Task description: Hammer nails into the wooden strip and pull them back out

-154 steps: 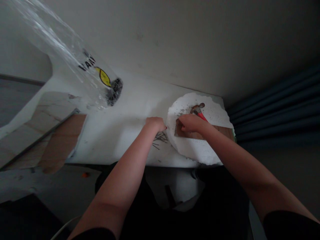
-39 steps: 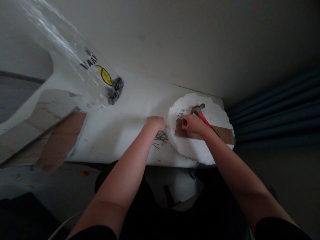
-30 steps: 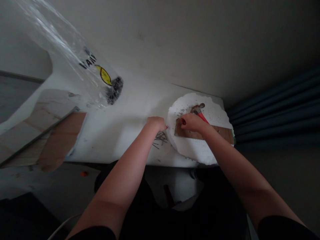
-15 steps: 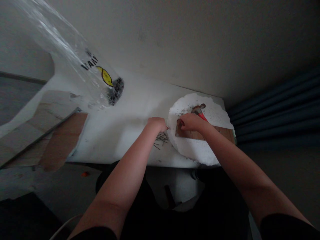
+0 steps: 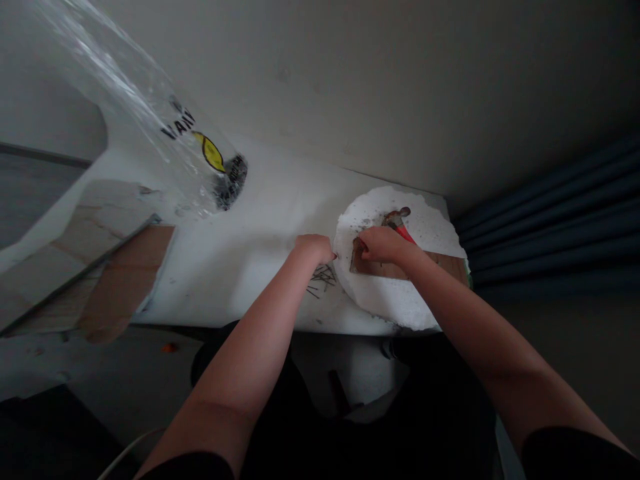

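Note:
My left hand is closed just behind a loose pile of nails on the white table. Whatever its fingers hold, if anything, is hidden. Curled over the left end of a brown wooden board, my right hand has its fingers pressed together; I cannot make out what is in them. The board lies on a ragged-edged round white sheet. Behind my right hand rests a hammer with a red part on its handle, partly covered by that hand. Dark specks are scattered on the sheet.
A clear plastic wrapper with black lettering and a yellow mark stands at the back left. Wooden panels lie at the table's left end. A wall rises behind, and a dark blue curtain hangs on the right.

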`<state>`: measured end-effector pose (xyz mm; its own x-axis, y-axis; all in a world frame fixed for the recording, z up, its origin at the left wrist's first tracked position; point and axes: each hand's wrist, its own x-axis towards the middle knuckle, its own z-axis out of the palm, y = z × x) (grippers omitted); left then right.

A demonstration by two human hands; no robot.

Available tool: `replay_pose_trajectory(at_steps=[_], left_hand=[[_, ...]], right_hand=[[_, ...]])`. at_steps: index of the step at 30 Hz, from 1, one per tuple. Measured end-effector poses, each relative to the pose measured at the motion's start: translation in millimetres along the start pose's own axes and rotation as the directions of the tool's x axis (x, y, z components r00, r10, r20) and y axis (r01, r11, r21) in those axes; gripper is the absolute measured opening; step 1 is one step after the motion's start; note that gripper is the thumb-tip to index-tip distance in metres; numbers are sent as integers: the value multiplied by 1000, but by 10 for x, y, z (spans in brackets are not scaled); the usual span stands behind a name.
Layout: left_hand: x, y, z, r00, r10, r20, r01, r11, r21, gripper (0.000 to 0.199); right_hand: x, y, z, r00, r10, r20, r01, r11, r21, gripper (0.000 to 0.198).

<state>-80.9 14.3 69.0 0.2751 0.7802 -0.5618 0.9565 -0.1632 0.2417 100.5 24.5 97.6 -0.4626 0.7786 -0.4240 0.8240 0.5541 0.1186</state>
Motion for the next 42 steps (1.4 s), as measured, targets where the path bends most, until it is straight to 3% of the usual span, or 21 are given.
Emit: replay_pose_trajectory(at_steps=[10,28,37,42], left_hand=[[2,5,-8,1000,-6,26,6,1000,28,56],[29,0,17,1000,-6,20,5,999,42,59],[44,-5,14,1000,-2,30,1,1000,30,59],[38,-8,3,999,23,23,-23,999,29,56]], right_hand=[[15,8,-44,999,-23,42,24,1000,-7,24],[-25,89,-37,998,-67,-15,67,998,17,20],[45,160,-50,993,-99,70,94,993,67,15],[56,199,16,995,-97,16,95,990,103,12]])
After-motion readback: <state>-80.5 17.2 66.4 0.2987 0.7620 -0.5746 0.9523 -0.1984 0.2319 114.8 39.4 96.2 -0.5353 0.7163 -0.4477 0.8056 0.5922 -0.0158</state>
